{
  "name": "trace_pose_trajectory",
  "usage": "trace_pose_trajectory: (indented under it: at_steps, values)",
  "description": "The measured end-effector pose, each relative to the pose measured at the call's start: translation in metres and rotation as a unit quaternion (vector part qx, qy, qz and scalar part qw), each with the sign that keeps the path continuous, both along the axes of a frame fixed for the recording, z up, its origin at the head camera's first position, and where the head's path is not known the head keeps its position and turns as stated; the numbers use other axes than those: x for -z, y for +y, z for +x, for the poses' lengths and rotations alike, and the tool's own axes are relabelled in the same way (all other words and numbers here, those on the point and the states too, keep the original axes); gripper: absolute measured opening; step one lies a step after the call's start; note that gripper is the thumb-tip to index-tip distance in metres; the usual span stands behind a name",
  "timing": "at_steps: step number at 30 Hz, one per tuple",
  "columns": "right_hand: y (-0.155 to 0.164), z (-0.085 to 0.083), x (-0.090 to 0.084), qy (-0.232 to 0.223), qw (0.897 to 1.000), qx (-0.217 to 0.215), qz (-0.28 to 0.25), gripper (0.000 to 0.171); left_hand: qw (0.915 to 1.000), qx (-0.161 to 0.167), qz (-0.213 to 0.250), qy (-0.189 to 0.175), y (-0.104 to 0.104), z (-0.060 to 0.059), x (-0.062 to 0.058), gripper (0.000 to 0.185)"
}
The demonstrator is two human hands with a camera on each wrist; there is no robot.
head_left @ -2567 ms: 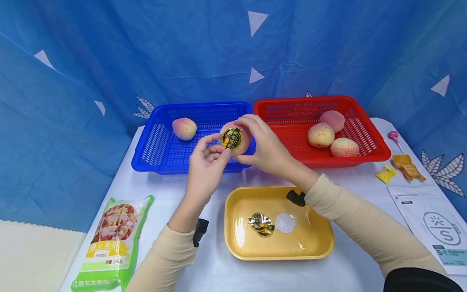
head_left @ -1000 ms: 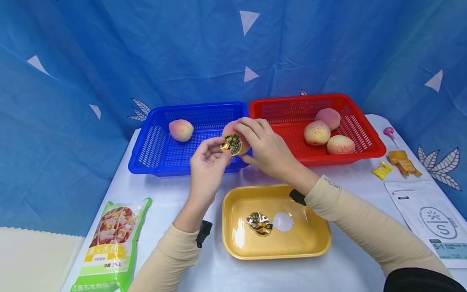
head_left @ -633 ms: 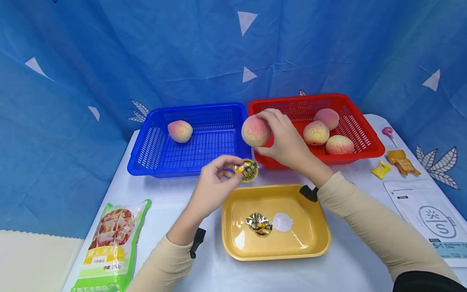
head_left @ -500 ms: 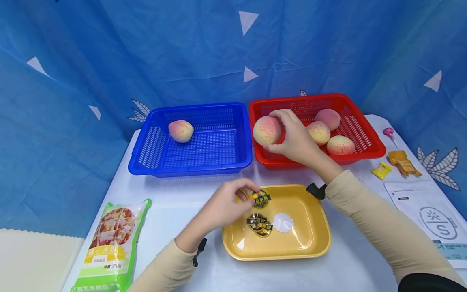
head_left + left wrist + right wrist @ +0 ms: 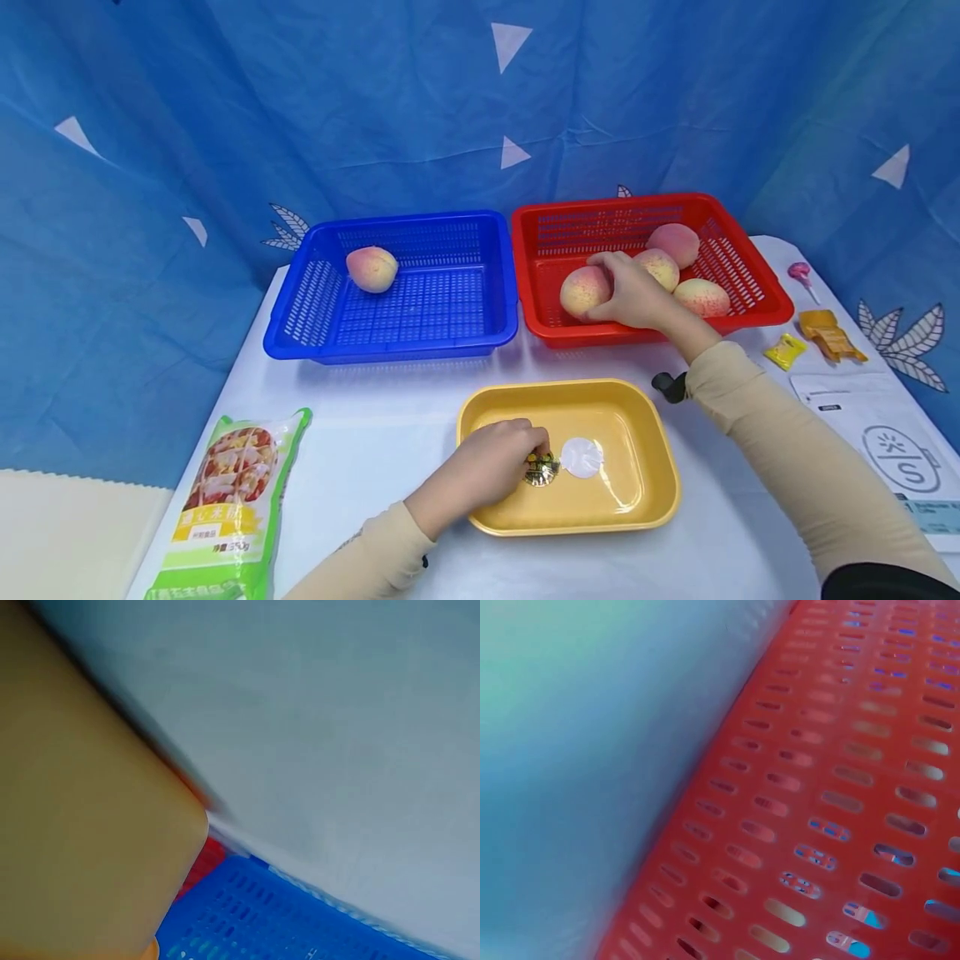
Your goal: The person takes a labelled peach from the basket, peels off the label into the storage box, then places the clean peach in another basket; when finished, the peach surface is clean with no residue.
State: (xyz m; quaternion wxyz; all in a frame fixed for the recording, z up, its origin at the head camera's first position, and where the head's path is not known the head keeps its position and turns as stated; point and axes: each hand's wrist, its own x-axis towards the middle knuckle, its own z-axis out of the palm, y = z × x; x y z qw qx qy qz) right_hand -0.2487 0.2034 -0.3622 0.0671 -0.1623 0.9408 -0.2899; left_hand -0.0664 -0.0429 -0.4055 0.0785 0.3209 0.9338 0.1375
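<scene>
In the head view I am seeing my right hand [image 5: 633, 293] sitting right of centre, its fingers curling over the top of a round, matte, pink-and-yellow speckled peach [image 5: 584, 291] that is resting on the perforated floor of the glossy red plastic basket [image 5: 551, 333], just beside three more peaches [image 5: 678, 267]. Lower centre, my left hand [image 5: 491, 469] is lying inside the smooth rectangular yellow tray [image 5: 645, 508], fingertips pinching a crinkled foil sticker [image 5: 540, 471] beside a round white disc [image 5: 582, 457]. The blue basket [image 5: 390, 343] at mid-left is holding one peach [image 5: 371, 268]. In the left wrist view I am getting only a blurred yellow tray wall [image 5: 82, 847] and blue mesh [image 5: 255, 922], no fingers. The right wrist view is showing slotted red basket plastic [image 5: 832, 795]; fingers and peach are out of sight there.
</scene>
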Motion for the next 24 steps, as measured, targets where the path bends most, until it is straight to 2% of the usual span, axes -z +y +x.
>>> trace_pose_trajectory:
  at_steps: [7, 10, 13, 16, 18, 21, 24]
  values:
    - [0.0, -0.008, 0.003, -0.02, 0.999, -0.019, 0.022, 0.078, 0.9972, 0.017, -0.03, 0.066, 0.0, 0.001, 0.002, 0.023]
    - [0.0, -0.01, 0.004, -0.033, 0.999, -0.024, 0.032, 0.079, 0.997, 0.015, -0.014, 0.075, -0.001, 0.0, -0.002, 0.023]
    - [-0.001, -0.011, 0.004, -0.042, 0.998, -0.032, 0.037, 0.08, 0.9972, -0.003, 0.028, 0.07, -0.007, -0.003, -0.014, 0.027]
    - [-0.003, -0.011, 0.0, -0.037, 0.997, -0.035, 0.05, 0.081, 0.9938, -0.043, 0.084, 0.06, -0.019, -0.01, -0.032, 0.032]
    - [-0.005, -0.011, -0.004, -0.028, 0.997, -0.035, 0.057, 0.079, 0.9882, -0.081, 0.116, 0.059, -0.034, -0.017, -0.044, 0.036]
    - [-0.014, -0.011, -0.013, 0.001, 0.998, -0.034, 0.059, 0.071, 0.9744, -0.153, 0.144, 0.081, -0.063, -0.027, -0.06, 0.044]
    - [-0.032, -0.01, -0.024, 0.033, 0.997, -0.042, 0.046, 0.064, 0.9556, -0.231, 0.149, 0.105, -0.098, -0.036, -0.07, 0.058]
